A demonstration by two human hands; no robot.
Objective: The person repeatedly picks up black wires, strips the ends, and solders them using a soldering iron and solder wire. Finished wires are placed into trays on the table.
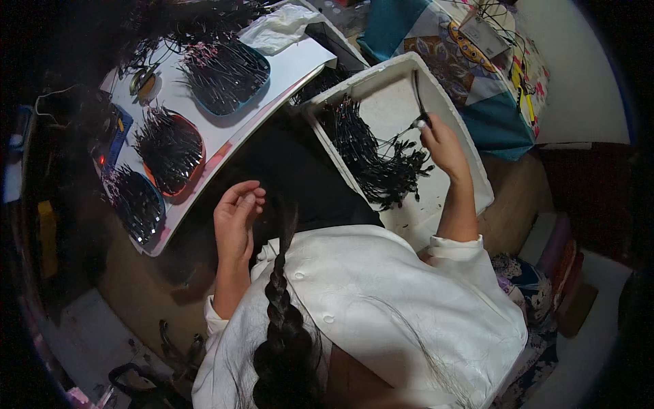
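My right hand is closed on a thin black wire, which stretches away from my fingers along the far inner wall of a white foam box. Below and left of that hand, a thick bundle of black wires with small black ends lies in the box. My left hand hovers above my dark-clothed lap, beside the table edge. Its fingers are loosely bent, with a gap to the thumb and nothing visible in them.
On the white table at left stand a blue bowl, an orange-red bowl and a smaller blue bowl, each packed with short black wires. A crumpled white plastic bag lies behind. A patterned cloth-covered bundle borders the box.
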